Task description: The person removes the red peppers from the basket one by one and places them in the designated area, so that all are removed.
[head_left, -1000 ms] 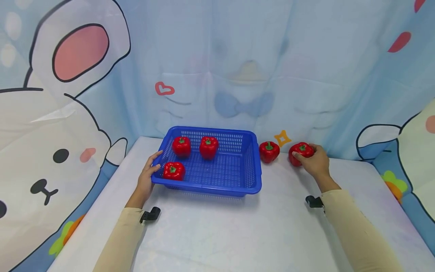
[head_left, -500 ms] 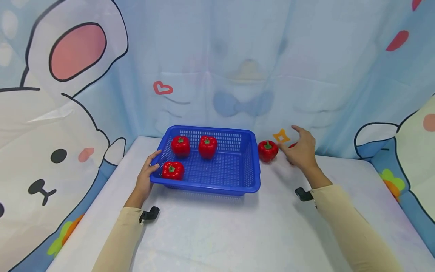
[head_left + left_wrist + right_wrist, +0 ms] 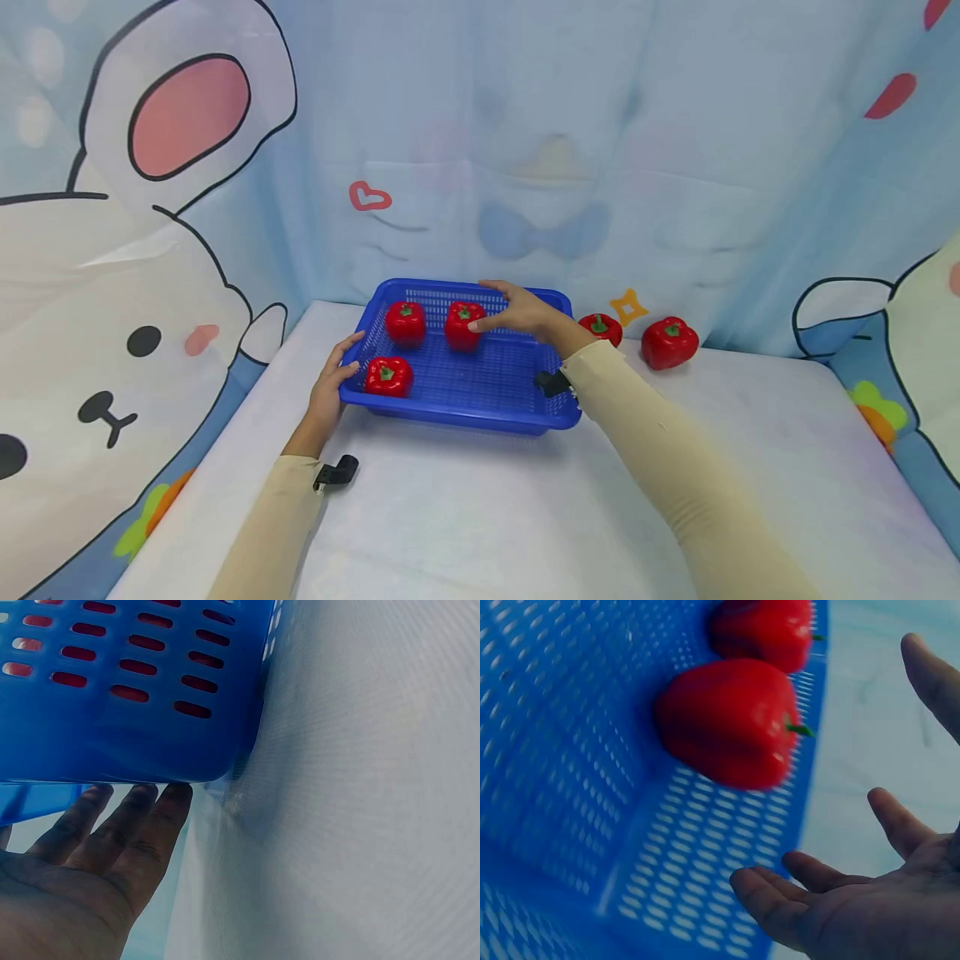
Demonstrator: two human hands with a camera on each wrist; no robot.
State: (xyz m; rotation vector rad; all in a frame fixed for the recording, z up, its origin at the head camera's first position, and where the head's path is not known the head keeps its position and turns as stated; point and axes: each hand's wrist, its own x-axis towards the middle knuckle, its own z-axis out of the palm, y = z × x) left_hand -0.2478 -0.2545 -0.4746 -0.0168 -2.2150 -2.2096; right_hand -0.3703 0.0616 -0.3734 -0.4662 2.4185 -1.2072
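Three red bell peppers sit in a blue plastic basket (image 3: 480, 417): one back left (image 3: 406, 323), one front left (image 3: 387, 377) and one nearer the middle (image 3: 461, 327). My right hand (image 3: 525, 315) hovers over the basket with fingers spread and nothing held, its thumb overlapping the middle pepper. The right wrist view shows a gap between that hand (image 3: 870, 900) and the pepper (image 3: 731, 724). My left hand (image 3: 327, 392) rests against the basket's left side. In the left wrist view, its fairly straight fingers (image 3: 150, 855) touch the basket's outer edge; the thumb is hard to make out.
Right of the basket, one bell pepper (image 3: 602, 327) stands partly behind my right sleeve, and another (image 3: 669, 342) lies farther right. A white cloth (image 3: 465, 517) covers the table. Behind it hangs a pale blue cartoon-print curtain (image 3: 420, 108).
My right hand has let go of the far-right pepper, which stays on the table, and has moved left over the basket. My left hand keeps its place.
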